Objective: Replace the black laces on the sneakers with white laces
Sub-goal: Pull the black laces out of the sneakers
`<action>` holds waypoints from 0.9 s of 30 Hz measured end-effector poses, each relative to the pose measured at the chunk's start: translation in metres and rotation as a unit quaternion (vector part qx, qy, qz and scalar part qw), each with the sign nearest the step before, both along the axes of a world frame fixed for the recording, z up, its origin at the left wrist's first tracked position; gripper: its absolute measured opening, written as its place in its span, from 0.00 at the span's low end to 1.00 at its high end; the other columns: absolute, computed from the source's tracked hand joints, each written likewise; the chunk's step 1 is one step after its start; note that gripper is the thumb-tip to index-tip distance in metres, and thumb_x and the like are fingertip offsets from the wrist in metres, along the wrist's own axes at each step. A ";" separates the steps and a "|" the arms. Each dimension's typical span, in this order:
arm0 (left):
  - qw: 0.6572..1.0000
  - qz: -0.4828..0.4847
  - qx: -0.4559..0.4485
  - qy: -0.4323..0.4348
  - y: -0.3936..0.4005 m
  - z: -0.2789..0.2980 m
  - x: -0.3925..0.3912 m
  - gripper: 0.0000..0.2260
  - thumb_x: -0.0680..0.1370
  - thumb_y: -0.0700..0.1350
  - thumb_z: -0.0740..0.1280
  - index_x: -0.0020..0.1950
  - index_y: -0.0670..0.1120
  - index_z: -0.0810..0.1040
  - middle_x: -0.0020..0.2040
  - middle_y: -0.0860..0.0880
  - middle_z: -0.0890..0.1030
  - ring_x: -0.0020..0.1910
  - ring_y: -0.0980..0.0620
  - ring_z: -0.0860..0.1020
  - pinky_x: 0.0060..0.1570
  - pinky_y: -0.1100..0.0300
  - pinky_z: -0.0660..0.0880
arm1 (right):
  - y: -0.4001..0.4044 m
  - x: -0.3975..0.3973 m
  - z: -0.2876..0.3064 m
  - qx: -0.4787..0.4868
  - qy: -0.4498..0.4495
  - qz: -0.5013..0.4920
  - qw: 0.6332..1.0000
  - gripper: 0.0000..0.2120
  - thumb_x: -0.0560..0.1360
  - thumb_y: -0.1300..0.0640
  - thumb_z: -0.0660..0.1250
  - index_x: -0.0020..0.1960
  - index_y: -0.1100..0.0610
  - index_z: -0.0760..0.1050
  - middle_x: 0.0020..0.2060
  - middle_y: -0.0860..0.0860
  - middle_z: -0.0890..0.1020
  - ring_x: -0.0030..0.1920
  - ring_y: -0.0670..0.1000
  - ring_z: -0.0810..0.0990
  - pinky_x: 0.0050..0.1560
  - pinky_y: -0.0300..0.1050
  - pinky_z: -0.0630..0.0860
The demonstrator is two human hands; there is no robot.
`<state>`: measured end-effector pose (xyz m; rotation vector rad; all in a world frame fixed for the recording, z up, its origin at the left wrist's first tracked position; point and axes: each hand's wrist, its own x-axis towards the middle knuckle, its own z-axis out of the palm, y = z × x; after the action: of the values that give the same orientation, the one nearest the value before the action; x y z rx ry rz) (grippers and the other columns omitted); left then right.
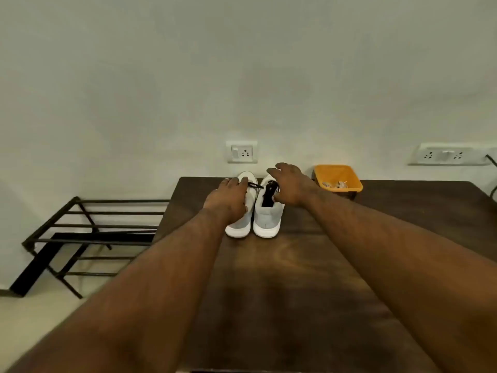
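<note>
A pair of light grey sneakers (255, 211) with white soles stands side by side at the middle of the frame, near the far edge of the dark wooden desk (282, 292), black laces (265, 191) still threaded in them. The left hand (228, 200) lies curled over the left sneaker, fingers at a lace, while the right hand (290, 184) hovers with fingers spread loosely above the right sneaker. To the right, an orange basket (338, 178) sits by the wall, holding pale bits too small to identify
</note>
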<state>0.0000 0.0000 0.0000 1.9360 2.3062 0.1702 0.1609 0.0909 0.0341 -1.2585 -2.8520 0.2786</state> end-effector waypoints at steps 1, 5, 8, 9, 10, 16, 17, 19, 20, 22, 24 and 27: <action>1.000 0.007 -0.021 0.003 0.002 -0.006 -0.001 0.34 0.77 0.47 0.68 0.79 0.47 0.54 0.75 0.45 0.62 0.75 0.42 0.59 0.69 0.43 0.66 | 0.003 -0.005 -0.009 -0.006 -0.009 0.005 1.000 0.36 0.73 0.54 0.70 0.76 0.57 0.59 0.73 0.59 0.62 0.73 0.60 0.61 0.71 0.53 0.64; 0.994 0.050 -0.088 -0.040 0.015 -0.046 -0.016 0.35 0.75 0.50 0.71 0.78 0.52 0.58 0.77 0.47 0.58 0.69 0.38 0.67 0.65 0.42 0.70 | 0.016 -0.022 -0.056 -0.090 -0.053 0.000 0.995 0.30 0.70 0.54 0.73 0.69 0.60 0.69 0.65 0.59 0.74 0.63 0.58 0.73 0.61 0.48 0.71; 0.989 0.057 -0.111 -0.079 0.031 -0.080 -0.026 0.37 0.72 0.54 0.74 0.77 0.53 0.59 0.77 0.47 0.55 0.67 0.35 0.70 0.64 0.41 0.71 | 0.024 -0.032 -0.091 -0.123 -0.089 0.001 0.988 0.29 0.71 0.51 0.73 0.67 0.60 0.69 0.64 0.60 0.74 0.61 0.59 0.74 0.58 0.47 0.72; 0.987 0.057 -0.118 -0.097 0.038 -0.090 -0.028 0.37 0.72 0.54 0.74 0.77 0.52 0.59 0.77 0.47 0.54 0.67 0.35 0.71 0.64 0.42 0.71 | 0.028 -0.034 -0.102 -0.126 -0.088 -0.003 0.988 0.29 0.71 0.50 0.72 0.68 0.60 0.68 0.65 0.60 0.74 0.62 0.59 0.74 0.59 0.48 0.72; 0.985 0.057 -0.116 -0.116 0.044 -0.097 -0.028 0.35 0.73 0.53 0.73 0.76 0.51 0.61 0.78 0.47 0.54 0.66 0.34 0.71 0.64 0.43 0.71 | 0.032 -0.035 -0.110 -0.125 -0.084 -0.008 0.989 0.29 0.72 0.49 0.72 0.68 0.59 0.68 0.65 0.59 0.74 0.63 0.59 0.74 0.60 0.48 0.71; 0.994 0.060 -0.035 -0.081 0.055 -0.123 -0.025 0.19 0.77 0.47 0.68 0.67 0.47 0.71 0.79 0.50 0.54 0.57 0.35 0.77 0.54 0.46 0.74 | 0.055 -0.047 -0.139 -0.141 -0.054 -0.047 0.987 0.21 0.70 0.57 0.74 0.60 0.63 0.74 0.59 0.59 0.78 0.58 0.59 0.77 0.48 0.44 0.69; 0.995 0.054 -0.027 -0.078 0.054 -0.123 -0.026 0.19 0.77 0.47 0.67 0.67 0.47 0.72 0.79 0.50 0.57 0.58 0.36 0.76 0.56 0.46 0.74 | 0.056 -0.049 -0.141 -0.145 -0.039 -0.054 0.987 0.20 0.70 0.58 0.74 0.59 0.64 0.74 0.57 0.60 0.78 0.58 0.60 0.77 0.46 0.44 0.68; 0.995 0.057 -0.029 -0.076 0.052 -0.117 -0.024 0.17 0.77 0.47 0.67 0.65 0.47 0.74 0.72 0.48 0.70 0.60 0.38 0.76 0.56 0.47 0.73 | 0.051 -0.048 -0.139 -0.144 -0.007 -0.058 0.988 0.16 0.70 0.59 0.74 0.54 0.64 0.75 0.55 0.62 0.79 0.55 0.61 0.78 0.44 0.43 0.67; 0.995 0.061 -0.029 -0.077 0.051 -0.112 -0.023 0.15 0.76 0.48 0.67 0.62 0.47 0.75 0.66 0.46 0.75 0.59 0.38 0.76 0.55 0.48 0.73 | 0.047 -0.046 -0.135 -0.141 0.007 -0.064 0.988 0.12 0.70 0.60 0.73 0.49 0.64 0.74 0.52 0.63 0.78 0.53 0.61 0.78 0.43 0.43 0.66; 0.995 0.063 -0.014 -0.079 0.044 -0.103 -0.012 0.12 0.75 0.48 0.68 0.57 0.45 0.77 0.59 0.44 0.79 0.56 0.38 0.77 0.50 0.49 0.73 | 0.036 -0.033 -0.126 -0.134 0.033 -0.069 0.988 0.11 0.70 0.62 0.71 0.38 0.59 0.69 0.43 0.60 0.75 0.45 0.57 0.75 0.40 0.43 0.65; 0.993 0.063 0.003 -0.095 0.025 -0.095 0.003 0.11 0.75 0.48 0.69 0.54 0.45 0.77 0.55 0.45 0.80 0.54 0.38 0.78 0.45 0.52 0.71 | 0.017 -0.011 -0.112 -0.134 0.050 -0.063 0.988 0.14 0.70 0.63 0.70 0.34 0.56 0.65 0.39 0.55 0.72 0.41 0.54 0.71 0.33 0.41 0.63; 0.989 0.061 0.021 -0.135 -0.026 -0.083 0.033 0.10 0.74 0.48 0.71 0.52 0.45 0.78 0.53 0.47 0.81 0.51 0.42 0.78 0.42 0.56 0.67 | -0.025 0.036 -0.093 -0.136 0.061 -0.046 0.988 0.05 0.68 0.63 0.71 0.42 0.60 0.76 0.40 0.53 0.74 0.42 0.53 0.73 0.39 0.43 0.66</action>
<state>0.0331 -0.0256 -0.0826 1.6701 2.2537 0.4675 0.1967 0.0657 -0.0589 -1.3567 -2.7111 0.7363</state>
